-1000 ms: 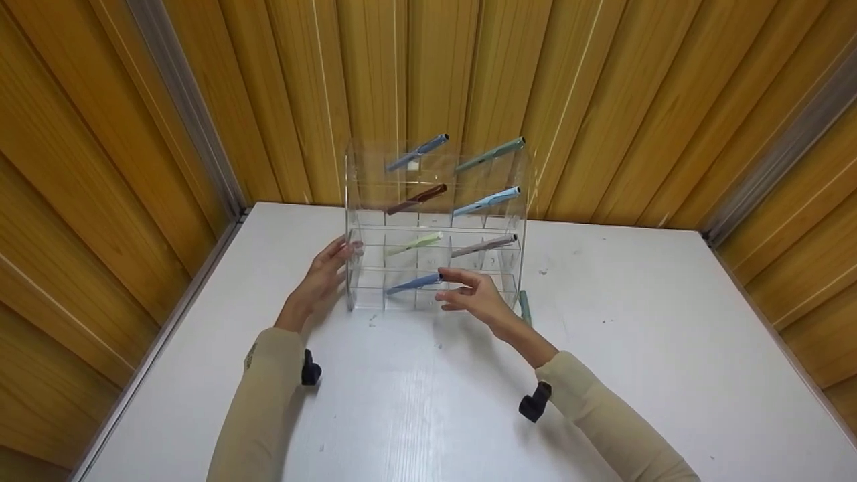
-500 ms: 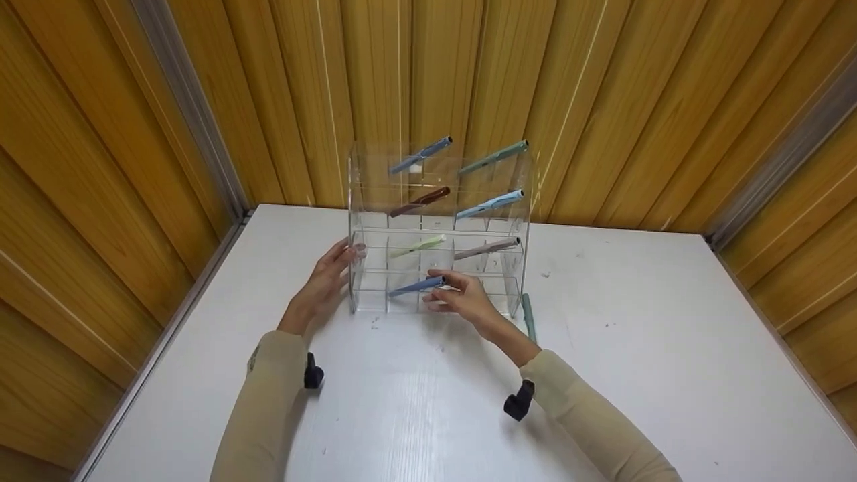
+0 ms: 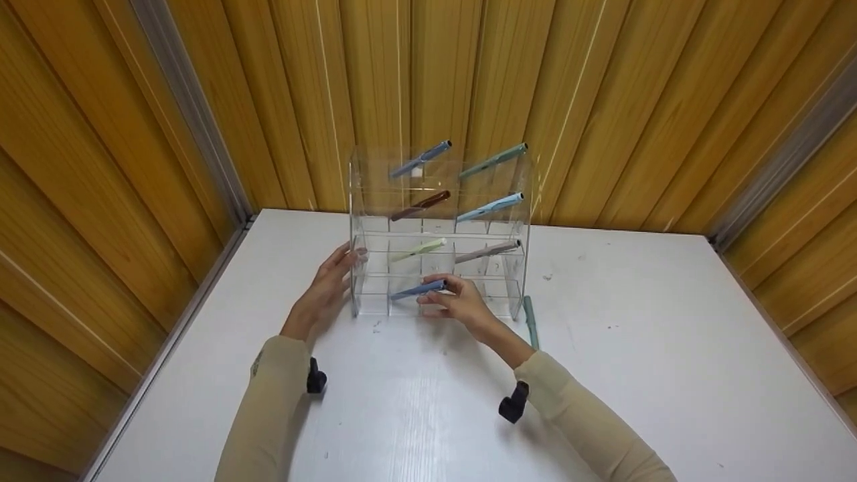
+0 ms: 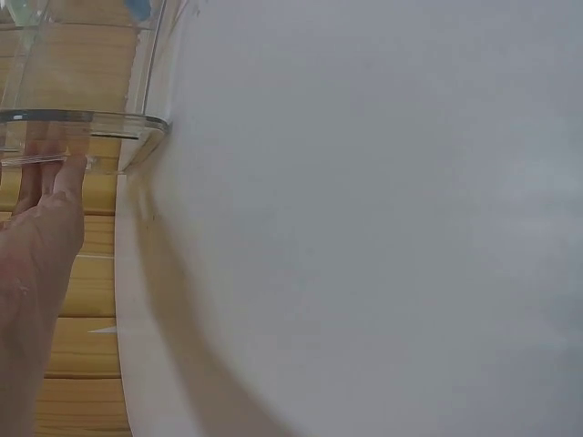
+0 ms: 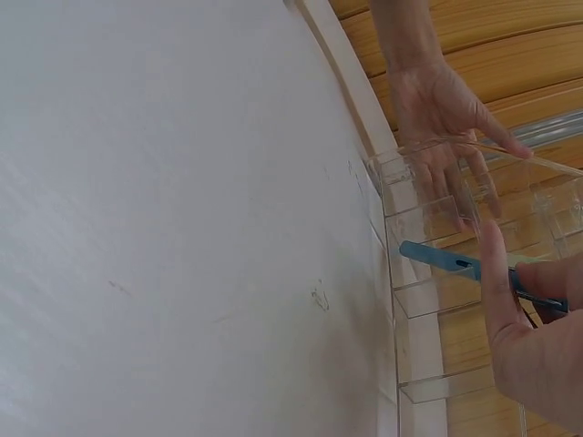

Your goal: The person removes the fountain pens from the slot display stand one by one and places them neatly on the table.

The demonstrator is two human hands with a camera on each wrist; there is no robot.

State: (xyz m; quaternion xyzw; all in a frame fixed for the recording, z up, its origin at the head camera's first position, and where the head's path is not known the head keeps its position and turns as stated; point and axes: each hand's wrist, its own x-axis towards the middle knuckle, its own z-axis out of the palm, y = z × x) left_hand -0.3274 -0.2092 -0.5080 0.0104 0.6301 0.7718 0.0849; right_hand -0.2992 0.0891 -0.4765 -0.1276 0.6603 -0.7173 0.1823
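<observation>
Pinching a blue pen (image 3: 414, 290) near its dark end, the right hand (image 3: 462, 304) has the thumb and fingers nearly together, with the pen between them. This pen lies tilted at the lowest tier of a clear stand (image 3: 371, 306), which stands upright on the white desk (image 3: 669, 335). The left hand (image 3: 327, 278) rests against the left side wall of the stand; its fingers are rather straight, with the thumb apart, and they touch the clear panel without holding any pen. Above the blue pen, the next tier carries a pale green pen (image 3: 419, 250) and a greyish pen (image 3: 487, 252). Higher are a dark red pen (image 3: 420, 206) and a light blue pen (image 3: 490, 207). Another green pen (image 3: 531, 321) lies on the desk, just beside the right side of the stand
</observation>
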